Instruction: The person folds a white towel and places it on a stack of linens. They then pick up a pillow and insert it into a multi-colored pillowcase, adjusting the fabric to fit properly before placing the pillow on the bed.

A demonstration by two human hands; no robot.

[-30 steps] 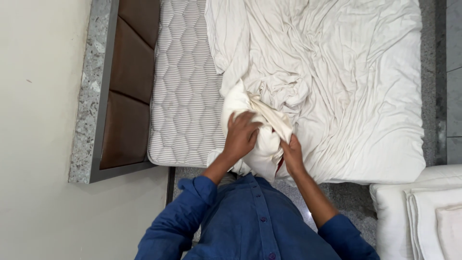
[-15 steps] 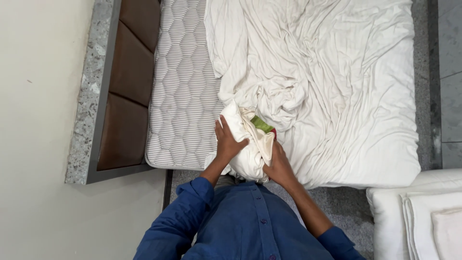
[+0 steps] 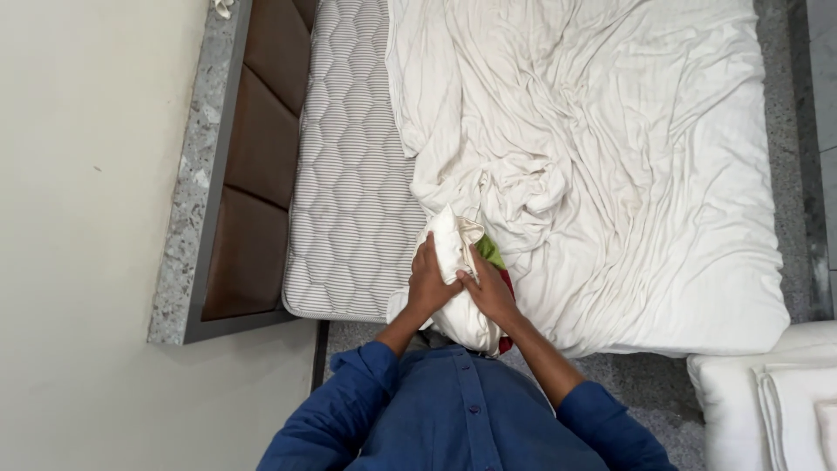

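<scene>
Beside the cream wall stands a bed with a brown headboard and a rumpled white sheet. At the near edge of the bed lies a white pillow, with a bit of green and red peeking out. The left hand and the right hand both have their fingers curled tight on the white pillow cloth.
</scene>
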